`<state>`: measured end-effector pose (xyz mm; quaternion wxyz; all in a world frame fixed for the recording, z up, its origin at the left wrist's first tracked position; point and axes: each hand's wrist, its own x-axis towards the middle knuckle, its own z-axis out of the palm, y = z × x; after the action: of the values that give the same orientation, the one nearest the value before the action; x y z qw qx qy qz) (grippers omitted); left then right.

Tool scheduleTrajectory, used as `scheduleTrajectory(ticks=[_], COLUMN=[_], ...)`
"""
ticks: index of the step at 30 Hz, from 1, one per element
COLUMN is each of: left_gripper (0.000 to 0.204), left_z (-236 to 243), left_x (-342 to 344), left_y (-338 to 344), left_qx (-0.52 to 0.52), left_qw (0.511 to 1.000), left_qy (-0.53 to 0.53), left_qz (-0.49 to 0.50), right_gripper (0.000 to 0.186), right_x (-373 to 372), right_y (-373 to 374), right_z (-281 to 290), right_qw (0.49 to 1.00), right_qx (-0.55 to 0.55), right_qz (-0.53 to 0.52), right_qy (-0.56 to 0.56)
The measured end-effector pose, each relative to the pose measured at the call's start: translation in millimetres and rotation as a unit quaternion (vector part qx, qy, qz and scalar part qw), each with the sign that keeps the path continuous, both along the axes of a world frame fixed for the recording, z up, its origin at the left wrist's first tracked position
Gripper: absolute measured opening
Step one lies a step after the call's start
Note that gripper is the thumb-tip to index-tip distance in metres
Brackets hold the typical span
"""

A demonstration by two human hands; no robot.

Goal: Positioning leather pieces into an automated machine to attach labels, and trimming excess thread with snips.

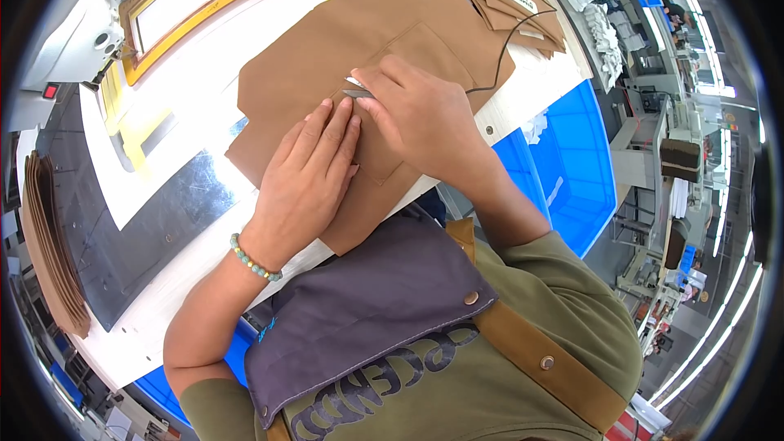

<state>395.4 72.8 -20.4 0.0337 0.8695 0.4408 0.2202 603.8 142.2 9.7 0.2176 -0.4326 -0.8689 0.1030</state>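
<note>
A large brown fabric panel with notched corners lies flat on the white table. Stitched onto it is a squarish pocket piece, partly covered by my hands. My right hand grips small thread snips, their blades pointing left at the stitched edge. A thin black cord runs from behind that hand toward the far right. Close to the blade tips, my left hand lies on the panel with its fingers stretched out, pressing the cloth. Most of the snips' body is hidden inside my right hand.
Brown sewn pieces are stacked at the far right. Blue bins stand beyond the table's right edge. At the far left are a yellow frame and a white sewing machine. More folded brown pieces stand at the left edge.
</note>
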Motion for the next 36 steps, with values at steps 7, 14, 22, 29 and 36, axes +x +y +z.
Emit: scheduleTrajectory(ticks=[7,14,22,29,36], left_gripper=[0.061,0.06,0.06,0.06,0.061], left_z=[-3.0,-0.9,0.0,-2.2,-2.3], left_x=[0.7,0.2,0.6,0.0,-2.5], left_y=[-1.9,-1.7,-1.3,0.0,1.7], left_qx=[0.01,0.008,0.01,0.012,0.001], left_qw=[1.0,1.0,1.0,1.0,1.0], left_qy=[0.011,-0.004,0.001,-0.015,-0.018], left_qz=[0.005,0.007,0.005,0.002,-0.014], right_gripper=[0.029,0.028,0.029,0.029,0.027], right_x=[-2.1,-5.7,-6.6,-5.2,-6.2], right_y=[1.9,0.7,-0.1,0.4,2.0], right_z=[1.6,4.4,4.0,5.9,2.3], right_qw=[1.0,0.999,1.0,0.998,0.998], right_qx=[-0.019,-0.016,-0.01,-0.003,0.028], right_qz=[0.011,0.013,0.0,0.001,0.013], right_qy=[-0.004,-0.026,-0.029,-0.055,-0.05])
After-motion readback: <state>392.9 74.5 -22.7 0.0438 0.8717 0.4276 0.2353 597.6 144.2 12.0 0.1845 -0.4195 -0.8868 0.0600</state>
